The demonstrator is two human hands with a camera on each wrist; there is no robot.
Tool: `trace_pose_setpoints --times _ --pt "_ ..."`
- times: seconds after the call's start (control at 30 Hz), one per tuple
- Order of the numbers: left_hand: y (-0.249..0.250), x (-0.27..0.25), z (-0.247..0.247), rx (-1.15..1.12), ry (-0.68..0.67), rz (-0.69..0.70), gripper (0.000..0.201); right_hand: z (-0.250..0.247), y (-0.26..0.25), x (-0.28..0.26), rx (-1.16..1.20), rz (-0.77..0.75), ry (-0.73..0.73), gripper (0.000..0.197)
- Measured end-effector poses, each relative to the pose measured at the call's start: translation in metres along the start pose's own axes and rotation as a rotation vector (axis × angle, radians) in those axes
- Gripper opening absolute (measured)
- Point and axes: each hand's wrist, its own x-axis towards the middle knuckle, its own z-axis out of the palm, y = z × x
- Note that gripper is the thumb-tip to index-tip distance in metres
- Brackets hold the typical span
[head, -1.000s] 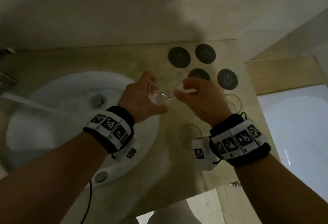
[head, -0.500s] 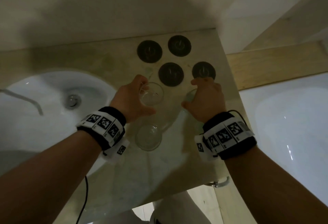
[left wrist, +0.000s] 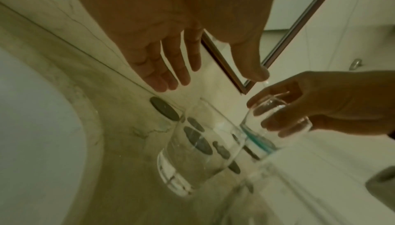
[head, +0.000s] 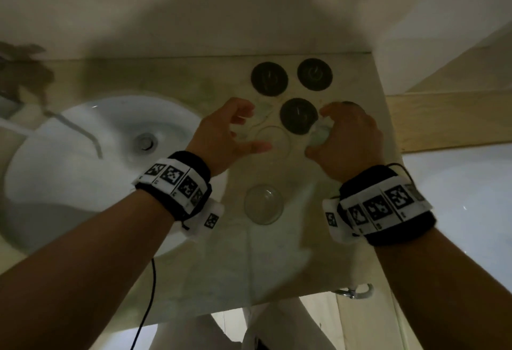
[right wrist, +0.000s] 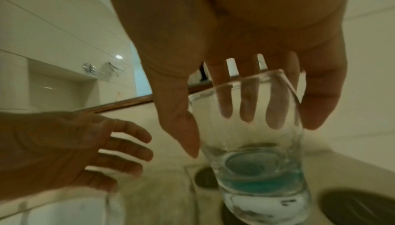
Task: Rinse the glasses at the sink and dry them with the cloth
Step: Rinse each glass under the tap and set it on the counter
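A clear glass (head: 273,139) stands upright on the marble counter (head: 249,261), right of the sink (head: 69,183). My left hand (head: 256,128) hovers over it with its fingers spread and holds nothing; in the left wrist view the same glass (left wrist: 198,147) sits below my straight fingers (left wrist: 171,70). My right hand (head: 317,130) grips a second glass (head: 318,139) from above, over the rightmost coaster. In the right wrist view that glass (right wrist: 262,169) has a bluish tint at its base, with my thumb and fingers round its rim. A third glass (head: 263,207) stands nearer me. No cloth is in view.
Three dark round coasters (head: 269,78) (head: 314,74) (head: 298,115) lie at the back of the counter. Water runs from the tap into the sink on the left (head: 16,128). A white tub (head: 471,211) lies to the right. A mirror frame (left wrist: 224,59) runs along the wall.
My left hand has let go of the glass it held, which now stands on the counter. My right hand has closed round the glass at the right coaster.
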Motion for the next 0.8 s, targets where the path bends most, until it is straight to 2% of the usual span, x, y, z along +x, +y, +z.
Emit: trace_pose_setpoints --times 0.13,0.2,0.33,0.47,0.67,0.8 --pt "-0.002 -0.020 -0.034 -0.068 0.123 0.077 0.074 -0.022 -0.063 -0.008 0.060 -0.157 0.178 0.076" --pt "-0.008 -0.029 -0.058 -0.071 0.170 0.096 0.078 -0.023 -0.104 -0.011 0.104 -0.252 0.194 0.080" --pt "-0.036 -0.048 -0.108 -0.088 0.235 0.101 0.086 0.010 -0.188 -0.014 0.103 -0.401 0.093 0.087" --pt "-0.083 -0.066 -0.155 -0.175 0.291 0.029 0.076 0.067 -0.255 -0.019 0.190 -0.485 -0.059 0.090" --pt "-0.164 -0.094 -0.205 -0.152 0.356 -0.137 0.070 0.149 -0.322 -0.016 0.327 -0.487 -0.279 0.096" --pt "-0.203 -0.105 -0.228 -0.138 0.416 -0.268 0.076 0.188 -0.347 -0.013 0.400 -0.487 -0.386 0.092"
